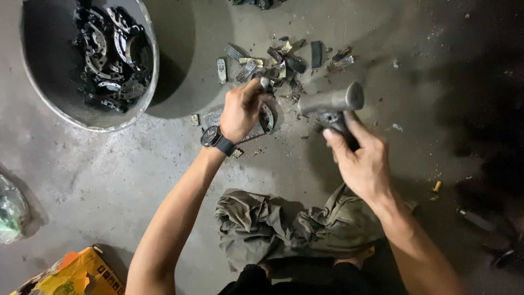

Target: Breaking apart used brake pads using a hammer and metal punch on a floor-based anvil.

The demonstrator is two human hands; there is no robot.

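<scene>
Gripping curved metal part and hammer over concrete floor

Left hand (241,111) closed around a curved metal piece (267,116), fingers curled, thumb up near a small peg-like top; wrist bent, forearm coming in diagonally from lower left, black wristwatch (211,136) on it. Piece stands on edge on the floor (136,175), just below a scatter of broken metal scraps (284,60). Right hand (360,158) wrapped tight on handle of a hammer (330,101), grey head pointing left, raised near the piece, not touching. Right forearm enters from lower right. Metal tub (143,93) of similar curved parts upper left, well apart. Crumpled olive cloth (284,224) lies between the arms. Yellow-orange box (76,273) bottom left.
</scene>
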